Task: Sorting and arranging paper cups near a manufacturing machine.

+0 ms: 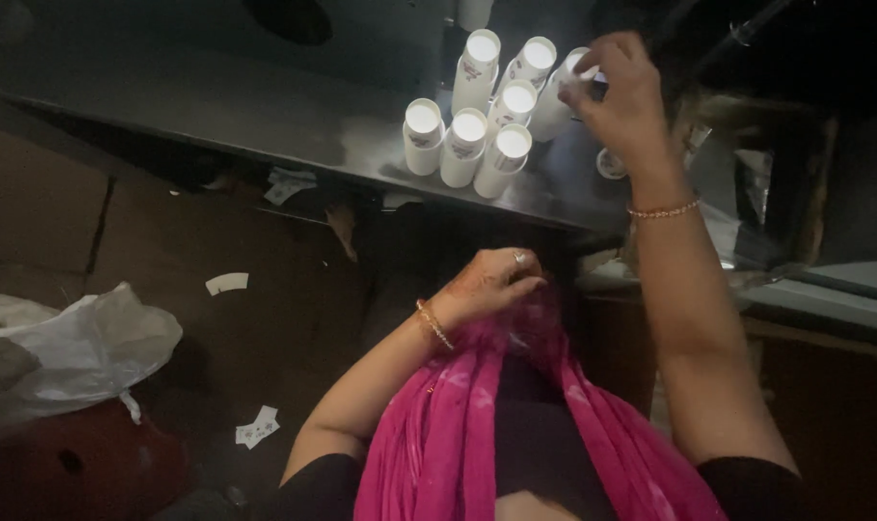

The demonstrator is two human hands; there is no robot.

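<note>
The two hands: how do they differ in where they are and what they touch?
The right hand is stretched out over the dark shelf, fingers on a white paper cup at the edge of the cluster. The left hand is drawn in near the body, fingers curled at the pink scarf, touching no cup. Both wrists wear a thin bangle.

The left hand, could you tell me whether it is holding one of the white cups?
No, the left hand rests on the pink scarf near the body, while the right hand reaches the white cups on the dark counter.
</note>
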